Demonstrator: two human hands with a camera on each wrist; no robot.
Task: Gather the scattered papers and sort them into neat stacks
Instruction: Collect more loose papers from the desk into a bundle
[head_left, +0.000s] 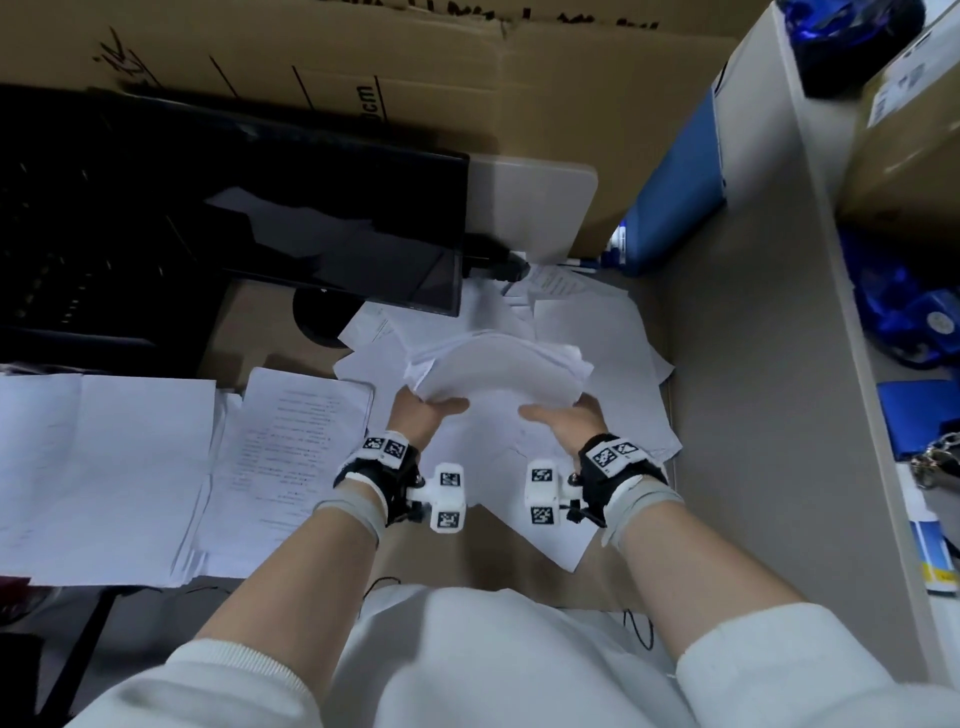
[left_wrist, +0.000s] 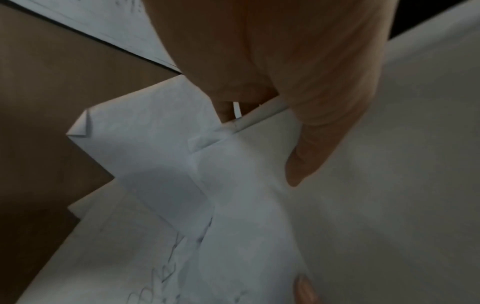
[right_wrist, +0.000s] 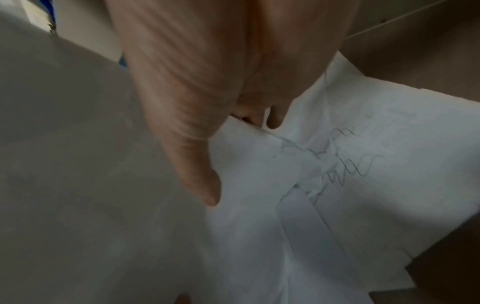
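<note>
Both hands hold one bowed bundle of white papers (head_left: 493, 369) above the desk. My left hand (head_left: 428, 410) grips its left edge, thumb on top and fingers underneath. My right hand (head_left: 563, 415) grips the right edge the same way. In the left wrist view the thumb (left_wrist: 322, 131) lies on the top sheet (left_wrist: 389, 144) and the fingers (left_wrist: 228, 111) curl below. The right wrist view shows my thumb (right_wrist: 192, 156) over the bundle (right_wrist: 78, 164). Loose sheets (head_left: 587, 332) lie scattered beneath, some with scribbles (right_wrist: 345, 160). A printed stack (head_left: 291, 467) sits at the left.
A black monitor (head_left: 337, 228) stands behind the papers, with a keyboard (head_left: 62, 260) to its left. Cardboard (head_left: 363, 62) backs the desk. A beige partition (head_left: 753, 364) and shelves with blue items (head_left: 893, 312) close the right side. A wider white stack (head_left: 98, 467) lies far left.
</note>
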